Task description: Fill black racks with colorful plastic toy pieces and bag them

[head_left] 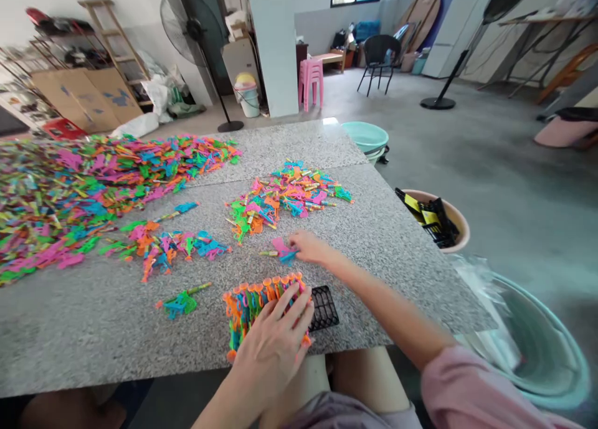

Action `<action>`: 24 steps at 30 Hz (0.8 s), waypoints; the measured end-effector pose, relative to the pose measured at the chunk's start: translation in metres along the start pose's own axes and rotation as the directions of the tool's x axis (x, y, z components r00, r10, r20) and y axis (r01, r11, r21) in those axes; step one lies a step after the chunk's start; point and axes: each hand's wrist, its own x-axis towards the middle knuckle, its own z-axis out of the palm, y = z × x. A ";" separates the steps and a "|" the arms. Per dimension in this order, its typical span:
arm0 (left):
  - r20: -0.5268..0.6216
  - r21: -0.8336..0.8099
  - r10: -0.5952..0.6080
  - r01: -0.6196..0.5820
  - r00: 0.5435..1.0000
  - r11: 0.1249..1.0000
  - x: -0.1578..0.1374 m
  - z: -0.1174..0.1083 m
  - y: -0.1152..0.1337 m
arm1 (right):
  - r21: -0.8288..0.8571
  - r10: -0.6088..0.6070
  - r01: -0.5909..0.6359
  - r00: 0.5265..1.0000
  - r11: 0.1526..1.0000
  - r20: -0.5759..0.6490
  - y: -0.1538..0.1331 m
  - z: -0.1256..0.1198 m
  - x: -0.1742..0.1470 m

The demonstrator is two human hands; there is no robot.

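My left hand (275,329) lies flat, fingers stretched out, over a packed row of bright plastic toys (245,307) with orange round ends. The row stands in a black plastic grid rack (324,307), whose right end shows bare. Farther up the table, my right hand (306,247) has its fingers closed at the edge of a pink and blue plastic toy (283,249) with a thin yellowish stick. The fingertips are partly hidden. A loose blue and green toy (181,302) lies left of the row.
A small heap of toys (287,195) lies beyond my right hand, and a much larger pile (93,192) spreads over the left of the stone table (93,335). Beside the table's right edge stand a tub with black racks (432,217) and a large green basin (542,348).
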 end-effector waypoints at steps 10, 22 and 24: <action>-0.073 -0.016 -0.006 0.005 0.997 1.000 -0.002 -0.001 -0.002 | -0.032 0.417 -0.467 0.817 0.884 -0.398 0.034 -0.027 -0.080; -0.024 -0.210 -0.029 0.024 0.999 0.978 0.000 -0.016 -0.005 | 0.203 0.608 -0.577 0.708 0.791 -0.360 -0.018 -0.016 -0.131; -0.091 -0.340 -0.075 0.040 0.993 0.940 -0.002 -0.032 -0.002 | 0.365 0.564 -0.431 0.680 0.825 -0.470 -0.039 -0.023 -0.162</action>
